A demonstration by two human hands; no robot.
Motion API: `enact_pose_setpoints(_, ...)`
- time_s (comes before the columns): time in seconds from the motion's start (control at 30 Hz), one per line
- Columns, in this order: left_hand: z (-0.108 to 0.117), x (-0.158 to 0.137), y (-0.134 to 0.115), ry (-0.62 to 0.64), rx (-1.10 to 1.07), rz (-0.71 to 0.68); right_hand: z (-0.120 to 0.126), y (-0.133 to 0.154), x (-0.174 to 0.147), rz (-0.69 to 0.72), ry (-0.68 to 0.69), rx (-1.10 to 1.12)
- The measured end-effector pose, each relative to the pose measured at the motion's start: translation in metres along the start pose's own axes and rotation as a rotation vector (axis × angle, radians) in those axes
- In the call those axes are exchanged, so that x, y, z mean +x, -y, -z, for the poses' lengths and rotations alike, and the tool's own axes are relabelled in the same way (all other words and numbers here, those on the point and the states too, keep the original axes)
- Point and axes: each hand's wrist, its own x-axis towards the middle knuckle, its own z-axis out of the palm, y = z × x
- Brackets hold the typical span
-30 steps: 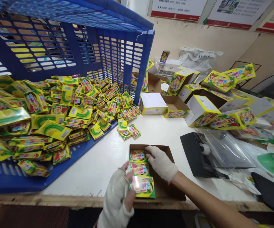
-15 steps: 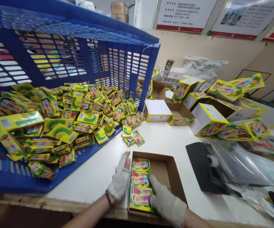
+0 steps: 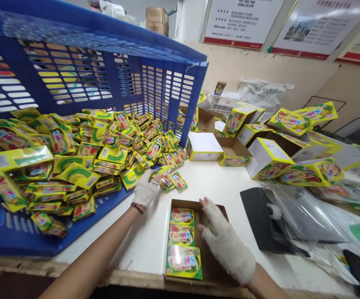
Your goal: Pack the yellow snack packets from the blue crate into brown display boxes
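Note:
My left hand (image 3: 146, 189), in a white fingerless glove, reaches to a few small yellow-green TWINS boxes lying on the table at the crate's corner. Its fingertips meet the nearest small box (image 3: 165, 169), which sits tilted; whether they grip it is unclear. My right hand (image 3: 225, 241), gloved the same way, hovers over the right side of a shallow brown carton (image 3: 200, 204) with fingers apart and nothing held. Inside the carton's left side, three TWINS boxes form a column: a far one (image 3: 182, 216), a middle one (image 3: 181, 235) and a near one (image 3: 183, 261).
A tipped blue crate (image 3: 195, 83) spills a heap of small boxes (image 3: 83, 153) at left. Open display cartons (image 3: 270, 158) pile up at back right, near a white-topped carton (image 3: 205, 145). A black tape dispenser (image 3: 261, 220) and clear plastic (image 3: 307, 216) lie at right.
My left hand has moved from the carton's left edge up to the loose small boxes, and one has tipped. My right hand has lifted off the boxes and spread its fingers.

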Motion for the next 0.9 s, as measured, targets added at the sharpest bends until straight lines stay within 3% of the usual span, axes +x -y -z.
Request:
enact_pose_setpoints(0.1,0.019,-0.035,-0.020,0.225,-0.181,-0.158,0.010,0.013,0.019,0.148,-0.100,0.090)
enact_pose_setpoints(0.17,0.023,-0.049,-0.029,0.393,-0.289,-0.231,0.016,0.023,0.027,0.173,-0.046,0.105)
enact_pose_setpoints(0.2,0.022,-0.051,-0.030,0.412,-0.278,-0.240,0.020,0.026,0.029,0.155,-0.010,0.094)
enact_pose_setpoints(0.33,0.006,-0.026,-0.009,0.178,0.055,-0.195,0.024,0.017,0.028,-0.133,0.143,-0.058)
enact_pose_setpoints(0.4,-0.006,-0.006,0.007,0.140,0.167,-0.192,0.014,0.006,0.026,-0.217,0.250,-0.128)
enact_pose_setpoints(0.47,-0.019,0.008,0.018,0.150,0.233,-0.195,-0.002,-0.002,0.026,-0.221,0.322,-0.156)
enact_pose_setpoints(0.57,-0.033,0.017,0.026,0.151,0.313,-0.197,-0.024,-0.005,0.026,-0.172,0.326,-0.232)
enact_pose_setpoints(0.7,-0.027,0.010,0.027,0.085,0.337,-0.191,-0.024,-0.003,0.024,-0.113,0.286,-0.210)
enact_pose_setpoints(0.77,-0.016,-0.003,0.019,-0.024,0.304,-0.276,-0.016,0.000,0.024,-0.111,0.165,-0.096)
enact_pose_setpoints(0.9,-0.002,-0.040,-0.013,-0.243,0.199,-0.689,-0.003,0.019,0.033,-0.114,0.028,0.337)
